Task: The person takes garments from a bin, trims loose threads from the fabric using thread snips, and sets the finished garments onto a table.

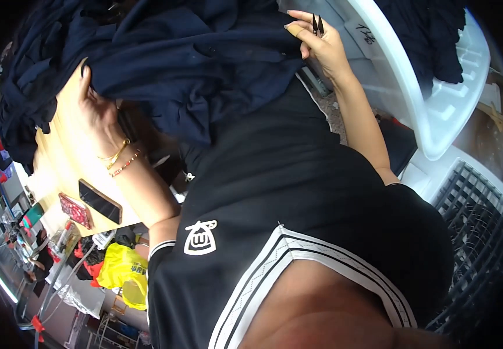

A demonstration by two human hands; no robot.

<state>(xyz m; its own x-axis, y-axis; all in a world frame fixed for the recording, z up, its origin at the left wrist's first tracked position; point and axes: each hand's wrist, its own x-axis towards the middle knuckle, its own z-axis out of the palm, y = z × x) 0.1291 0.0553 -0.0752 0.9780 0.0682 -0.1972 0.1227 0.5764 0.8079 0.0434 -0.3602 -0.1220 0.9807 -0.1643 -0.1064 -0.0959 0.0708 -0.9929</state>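
A dark navy cloth garment (pixel 228 64) stretches between my two hands across the top of the view, partly over my lap. My left hand (pixel 99 113) grips its left part, thumb on top and the fingers partly hidden beneath. On that wrist are a gold bangle and a beaded bracelet. My right hand (pixel 324 49) is closed at the cloth's right end, with a tan wrap on one finger. It holds small black-bladed thread snips (pixel 317 25), their two points sticking out apart; the handles are hidden in the palm.
More navy cloth is heaped on the wooden table (pixel 59 157) at left. A dark phone (pixel 100 201) and a red patterned item (pixel 75 210) lie there. A yellow plastic bag (pixel 122 270) sits below. White plastic bins (pixel 405 75) stand at right, one holding dark cloth (pixel 432 41), beside a grey crate (pixel 472 192).
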